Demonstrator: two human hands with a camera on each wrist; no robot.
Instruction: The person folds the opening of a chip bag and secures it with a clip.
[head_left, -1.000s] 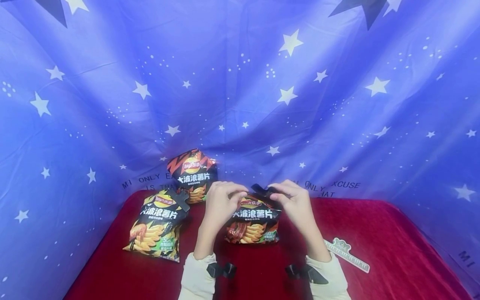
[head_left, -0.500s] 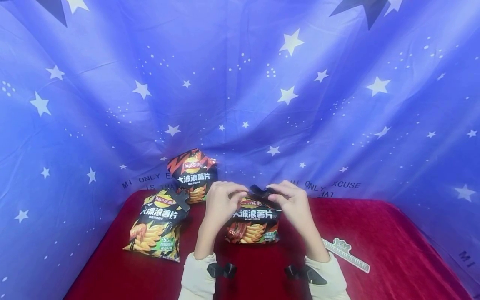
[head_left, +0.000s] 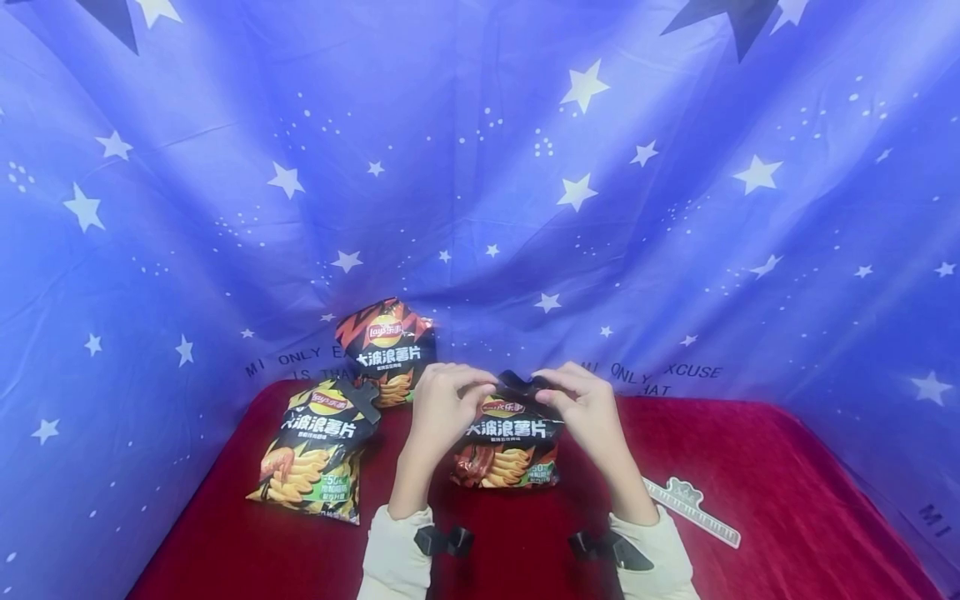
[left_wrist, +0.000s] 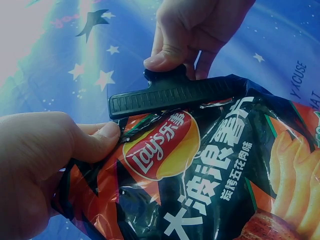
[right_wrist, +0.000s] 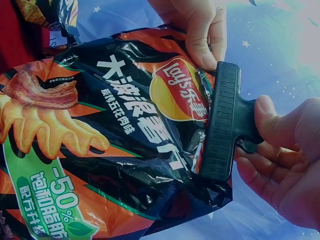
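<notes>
A black and orange chip bag [head_left: 508, 442] stands on the red cloth in front of me. My left hand [head_left: 444, 402] pinches its top left corner, thumb on the front [left_wrist: 102, 137]. A black plastic bag clip [left_wrist: 170, 95] lies across the bag's folded top. My right hand [head_left: 583, 398] pinches the clip's handle between thumb and fingers [right_wrist: 272, 135]. In the right wrist view the clip [right_wrist: 222, 127] sits over the bag's edge [right_wrist: 150, 125].
Two more chip bags sit at the left: one lying flat [head_left: 318, 450] with a black clip on top, one upright behind it [head_left: 386, 346]. A small white ruler [head_left: 693, 510] lies on the red tablecloth [head_left: 787, 500] at the right. Blue starred fabric [head_left: 480, 167] surrounds the table.
</notes>
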